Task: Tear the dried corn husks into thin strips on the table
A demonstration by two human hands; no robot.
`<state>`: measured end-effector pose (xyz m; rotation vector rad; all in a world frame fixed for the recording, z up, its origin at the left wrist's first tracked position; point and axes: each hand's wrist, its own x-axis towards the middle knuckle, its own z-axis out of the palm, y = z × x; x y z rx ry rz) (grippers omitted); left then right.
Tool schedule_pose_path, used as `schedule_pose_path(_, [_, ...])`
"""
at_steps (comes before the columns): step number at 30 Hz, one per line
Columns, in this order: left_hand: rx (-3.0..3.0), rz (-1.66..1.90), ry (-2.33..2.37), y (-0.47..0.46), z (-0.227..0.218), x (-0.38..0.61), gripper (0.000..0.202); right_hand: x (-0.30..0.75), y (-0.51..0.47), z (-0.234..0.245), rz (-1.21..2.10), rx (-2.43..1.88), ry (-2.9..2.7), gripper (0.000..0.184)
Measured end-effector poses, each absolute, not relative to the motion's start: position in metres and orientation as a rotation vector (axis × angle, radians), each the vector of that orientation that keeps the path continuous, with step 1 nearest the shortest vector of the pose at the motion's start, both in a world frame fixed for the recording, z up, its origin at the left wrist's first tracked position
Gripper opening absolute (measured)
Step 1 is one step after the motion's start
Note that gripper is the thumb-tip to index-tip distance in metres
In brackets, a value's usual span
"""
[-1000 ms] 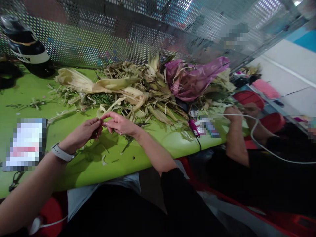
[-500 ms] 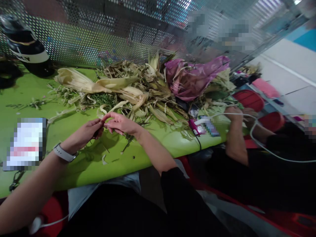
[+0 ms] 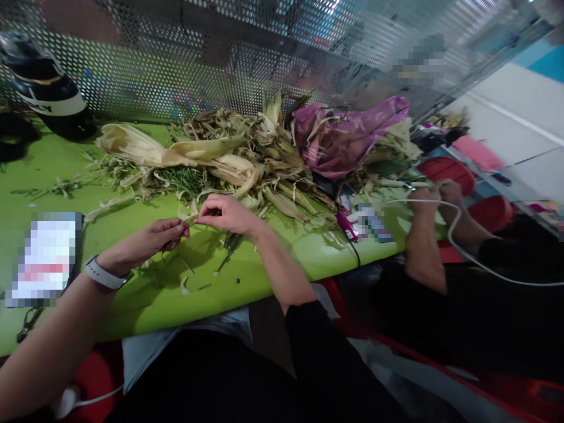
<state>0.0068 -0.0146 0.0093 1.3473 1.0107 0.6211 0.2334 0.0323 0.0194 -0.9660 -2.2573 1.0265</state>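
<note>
A green table [image 3: 163,296] stands in front of a metal screen [image 3: 145,64] with many small holes. At the left there is a black bottle [image 3: 55,120] and, nearer, a phone [image 3: 46,252]. Next, the left hand [image 3: 150,239] pinches one end of a small pale strip [image 3: 192,219], perhaps corn husk; the fingers partly hide it. The right hand [image 3: 231,214] pinches its other end, so the strip is between both hands, over the table. Behind them lies a heap of husks [image 3: 207,151], then a purple bag [image 3: 337,144], then a co-worker's hands [image 3: 425,197].
</note>
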Motion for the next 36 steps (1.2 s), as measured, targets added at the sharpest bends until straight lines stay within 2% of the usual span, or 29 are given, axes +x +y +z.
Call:
schedule_pose_path(4, [1.438,0.619,1.062,-0.016,0.011,0.009,0.026,0.246,0.033,0.027,0.869,-0.96,-2.254,0.025])
schedule_pose_path(12, [1.651,0.492,0.847,-0.033,0.015,0.032,0.015,0.223,0.026,0.018,0.699,-0.804,-2.261,0.023])
schedule_pose_path(18, [1.368,0.516,0.875,-0.035,0.001,0.035,0.016,0.203,0.026,0.007,0.621,-0.839,-2.437,0.015])
schedule_pose_path(22, [0.917,0.711,0.812,-0.029,-0.001,0.034,0.018,0.218,0.017,0.026,0.517,-0.992,-2.024,0.021])
schedule_pose_path(25, [0.673,0.849,0.717,-0.025,0.006,0.031,0.013,0.227,0.005,0.037,0.839,-0.957,-2.056,0.029])
schedule_pose_path(27, [0.596,0.892,0.683,-0.023,0.011,0.028,0.014,0.225,0.0,0.035,1.037,-0.985,-2.207,0.024])
schedule_pose_path(30, [0.538,0.925,0.632,-0.022,0.015,0.024,0.014,0.214,0.001,0.021,1.149,-1.057,-2.181,0.019])
schedule_pose_path(36, [0.427,0.908,0.549,-0.024,0.022,0.021,0.025,0.201,0.008,-0.004,1.288,-1.022,-1.825,0.036])
